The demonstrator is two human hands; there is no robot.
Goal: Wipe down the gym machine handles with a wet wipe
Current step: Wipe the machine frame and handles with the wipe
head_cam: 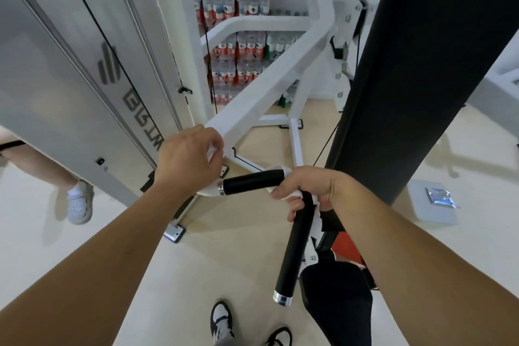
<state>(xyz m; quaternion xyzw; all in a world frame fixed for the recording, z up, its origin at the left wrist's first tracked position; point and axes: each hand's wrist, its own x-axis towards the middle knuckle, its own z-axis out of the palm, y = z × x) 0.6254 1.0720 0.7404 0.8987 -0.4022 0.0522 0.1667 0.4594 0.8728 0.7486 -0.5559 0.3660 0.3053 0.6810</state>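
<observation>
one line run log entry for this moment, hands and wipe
left hand: grips white machine arm | right hand: wet wipe wrapped on top of vertical black handle | horizontal black handle: not held

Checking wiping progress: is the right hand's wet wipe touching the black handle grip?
Touching. The head view shows the right hand pressing the wet wipe around the top of the downward black grip.

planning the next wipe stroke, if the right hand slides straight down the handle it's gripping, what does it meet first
Probably nothing until the chrome end cap: the right hand holds the wet wipe near the top of the vertical black handle, whose foam looks bare below it. Depth is uncertain.
</observation>
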